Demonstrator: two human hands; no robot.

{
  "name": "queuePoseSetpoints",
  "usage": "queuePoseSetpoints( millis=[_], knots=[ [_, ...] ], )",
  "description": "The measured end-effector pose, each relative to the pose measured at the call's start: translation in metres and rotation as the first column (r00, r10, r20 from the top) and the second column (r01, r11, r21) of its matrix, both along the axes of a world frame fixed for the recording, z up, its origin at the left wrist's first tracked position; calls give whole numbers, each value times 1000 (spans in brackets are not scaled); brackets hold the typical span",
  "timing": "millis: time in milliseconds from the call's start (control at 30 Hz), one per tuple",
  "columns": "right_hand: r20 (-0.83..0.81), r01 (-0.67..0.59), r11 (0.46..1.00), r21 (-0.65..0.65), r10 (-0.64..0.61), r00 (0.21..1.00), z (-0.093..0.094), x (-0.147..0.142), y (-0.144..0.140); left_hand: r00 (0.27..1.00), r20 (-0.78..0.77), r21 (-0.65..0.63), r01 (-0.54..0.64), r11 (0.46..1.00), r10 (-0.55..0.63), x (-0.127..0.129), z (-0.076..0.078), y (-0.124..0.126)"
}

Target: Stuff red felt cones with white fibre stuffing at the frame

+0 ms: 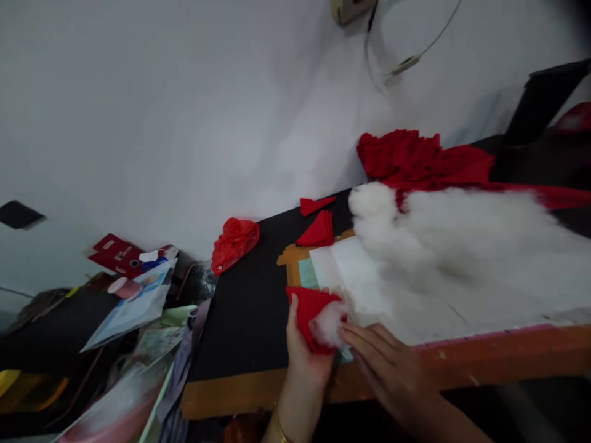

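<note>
In my left hand [305,357] is a small red fabric pouch [307,311], roughly triangular, with the thumb along its left edge. A tuft of white stuffing [330,323] sits at the pouch's lower right side. My right hand [385,357] pinches that tuft with its fingertips, right against the pouch. How much of the tuft is inside the fabric is hidden. To the right, a large heap of white fluffy stuffing [462,240] spreads over a white sheet [351,277] on the black table [244,314].
Behind the stuffing lies a pile of red fabric pieces [415,157]. Two small stacks of red cloth [318,229] rest near the wall. A crumpled red plastic bag [235,243] is at the table's left corner. A black upright object [545,101] stands at the right.
</note>
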State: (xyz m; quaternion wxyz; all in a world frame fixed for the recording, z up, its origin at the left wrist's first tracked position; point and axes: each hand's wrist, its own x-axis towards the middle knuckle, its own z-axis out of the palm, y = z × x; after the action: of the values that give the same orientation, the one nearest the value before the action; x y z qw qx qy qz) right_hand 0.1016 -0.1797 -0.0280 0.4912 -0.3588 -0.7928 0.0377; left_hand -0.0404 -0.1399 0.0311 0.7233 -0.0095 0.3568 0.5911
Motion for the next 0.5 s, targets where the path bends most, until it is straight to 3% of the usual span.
queuePoseSetpoints(
  millis=[200, 400, 500],
  knots=[
    [48, 127, 989, 80, -131, 990, 12, -19, 17, 996, -94, -112, -8, 994, -3, 17, -4, -13],
    [-43, -7, 1000, 27, 8, 999, 15, -16, 19, 999, -39, -133, 26, 991, -32, 15, -5, -9],
    [-134, 24, 998, -66, -33, 990, 21, -5, 19, 999, -23, -95, 37, 995, -40, 10, -7, -3]
  ],
)
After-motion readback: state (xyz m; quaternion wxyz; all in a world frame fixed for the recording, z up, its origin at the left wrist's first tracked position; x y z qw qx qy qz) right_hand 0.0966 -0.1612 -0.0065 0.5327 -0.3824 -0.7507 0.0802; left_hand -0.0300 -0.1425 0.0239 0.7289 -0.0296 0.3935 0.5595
